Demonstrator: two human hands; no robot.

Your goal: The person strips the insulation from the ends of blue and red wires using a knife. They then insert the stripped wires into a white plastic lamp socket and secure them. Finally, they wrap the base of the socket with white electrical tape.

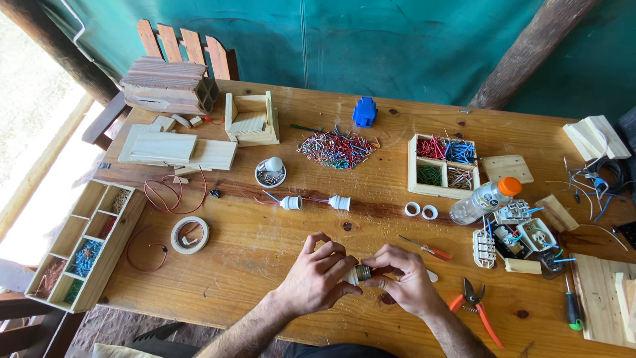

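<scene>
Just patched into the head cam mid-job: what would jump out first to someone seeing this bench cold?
First, the two hands meeting at the near edge of the wooden table: the left hand and right hand together grip a small white lamp socket with a metal thread. Next, the bright heap of multicoloured wire pieces at centre back. Then the orange-handled pliers, right of the hands.

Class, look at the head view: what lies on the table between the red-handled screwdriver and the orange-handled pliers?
In the head view, nothing: only bare table lies between the screwdriver and the pliers.
</scene>
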